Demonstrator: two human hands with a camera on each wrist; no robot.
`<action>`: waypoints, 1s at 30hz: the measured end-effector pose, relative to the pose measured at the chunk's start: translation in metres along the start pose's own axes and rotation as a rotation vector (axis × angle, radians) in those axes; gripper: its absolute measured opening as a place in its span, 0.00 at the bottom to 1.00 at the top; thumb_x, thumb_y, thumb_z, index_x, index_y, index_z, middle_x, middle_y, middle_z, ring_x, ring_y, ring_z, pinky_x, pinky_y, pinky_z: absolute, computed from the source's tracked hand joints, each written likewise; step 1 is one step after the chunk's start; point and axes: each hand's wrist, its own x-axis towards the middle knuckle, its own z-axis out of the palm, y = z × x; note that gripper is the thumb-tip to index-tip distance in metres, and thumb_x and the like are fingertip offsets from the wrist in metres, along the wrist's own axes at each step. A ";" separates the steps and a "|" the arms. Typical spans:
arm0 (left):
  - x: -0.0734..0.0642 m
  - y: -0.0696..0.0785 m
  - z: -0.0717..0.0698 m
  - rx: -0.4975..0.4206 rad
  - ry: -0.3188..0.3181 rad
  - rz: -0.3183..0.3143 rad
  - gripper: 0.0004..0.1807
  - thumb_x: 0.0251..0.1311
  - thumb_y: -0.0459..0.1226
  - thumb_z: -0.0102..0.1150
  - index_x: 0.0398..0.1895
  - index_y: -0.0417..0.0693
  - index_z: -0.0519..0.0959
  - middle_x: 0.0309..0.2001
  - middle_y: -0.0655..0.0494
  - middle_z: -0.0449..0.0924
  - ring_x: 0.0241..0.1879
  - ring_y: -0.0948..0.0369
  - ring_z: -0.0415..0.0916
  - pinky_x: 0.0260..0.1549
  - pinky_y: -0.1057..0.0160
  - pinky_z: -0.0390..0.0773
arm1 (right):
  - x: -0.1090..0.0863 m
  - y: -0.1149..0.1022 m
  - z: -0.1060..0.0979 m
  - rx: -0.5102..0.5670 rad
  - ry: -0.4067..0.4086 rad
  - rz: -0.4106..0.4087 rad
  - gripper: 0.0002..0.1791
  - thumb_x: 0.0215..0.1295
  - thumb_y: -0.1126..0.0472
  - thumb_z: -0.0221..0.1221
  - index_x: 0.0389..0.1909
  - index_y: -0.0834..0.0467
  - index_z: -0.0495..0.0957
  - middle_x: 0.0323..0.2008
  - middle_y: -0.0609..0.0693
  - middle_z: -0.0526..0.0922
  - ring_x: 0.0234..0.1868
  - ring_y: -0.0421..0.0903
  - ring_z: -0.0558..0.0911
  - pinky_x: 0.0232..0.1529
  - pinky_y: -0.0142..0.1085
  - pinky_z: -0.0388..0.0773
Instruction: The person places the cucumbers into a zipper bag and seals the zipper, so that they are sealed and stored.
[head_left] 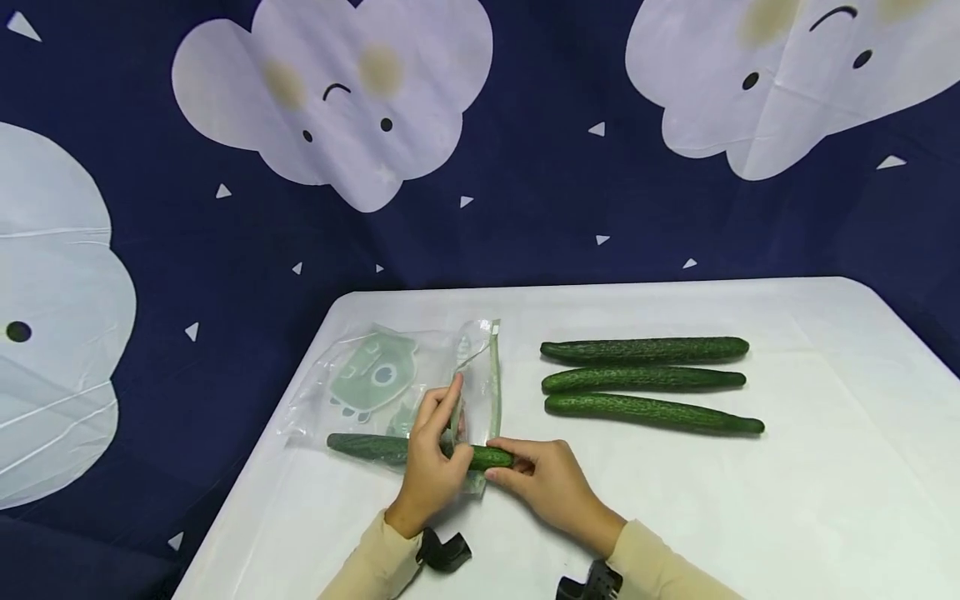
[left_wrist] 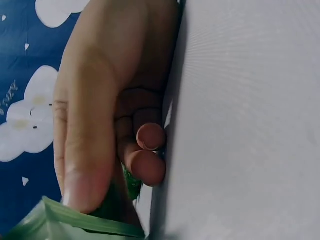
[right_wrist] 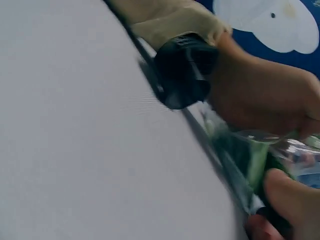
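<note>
A clear zip bag (head_left: 442,354) with a pale green cartoon print lies flat at the table's left, its open mouth facing right. One cucumber (head_left: 367,448) lies mostly inside, along the bag's near side; its right end sticks out of the mouth. My right hand (head_left: 558,487) grips that end between thumb and fingers. My left hand (head_left: 429,475) holds the bag's mouth over the cucumber, index finger stretched up along the opening. In the left wrist view the thumb lies at the bag's green rim (left_wrist: 90,222), with other fingers curled beneath.
Three more cucumbers (head_left: 645,380) lie side by side on the white table (head_left: 840,467), right of the bag. Behind the table hangs a dark blue cloth (head_left: 540,208) with cloud prints. Black wrist mounts (head_left: 444,552) sit on both wrists, close over the tabletop.
</note>
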 end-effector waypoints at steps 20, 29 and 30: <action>-0.008 -0.003 -0.009 -0.044 -0.119 -0.127 0.49 0.44 0.19 0.48 0.78 0.41 0.61 0.49 0.44 0.70 0.32 0.58 0.66 0.32 0.62 0.69 | 0.020 0.027 -0.042 -0.386 -0.424 -0.344 0.37 0.69 0.37 0.58 0.75 0.48 0.70 0.75 0.43 0.65 0.80 0.59 0.44 0.67 0.68 0.56; -0.002 -0.003 -0.014 -0.028 -0.141 -0.144 0.48 0.47 0.19 0.46 0.79 0.42 0.59 0.51 0.44 0.70 0.32 0.60 0.64 0.32 0.64 0.66 | 0.029 0.024 -0.047 -0.444 -0.399 -0.341 0.36 0.72 0.37 0.56 0.75 0.49 0.69 0.73 0.40 0.68 0.79 0.53 0.55 0.65 0.57 0.63; -0.001 -0.004 -0.015 -0.028 -0.144 -0.144 0.48 0.47 0.19 0.46 0.79 0.41 0.59 0.51 0.44 0.69 0.32 0.60 0.63 0.32 0.64 0.66 | 0.030 0.024 -0.046 -0.449 -0.395 -0.341 0.36 0.71 0.36 0.56 0.74 0.49 0.70 0.73 0.40 0.69 0.78 0.51 0.57 0.64 0.55 0.64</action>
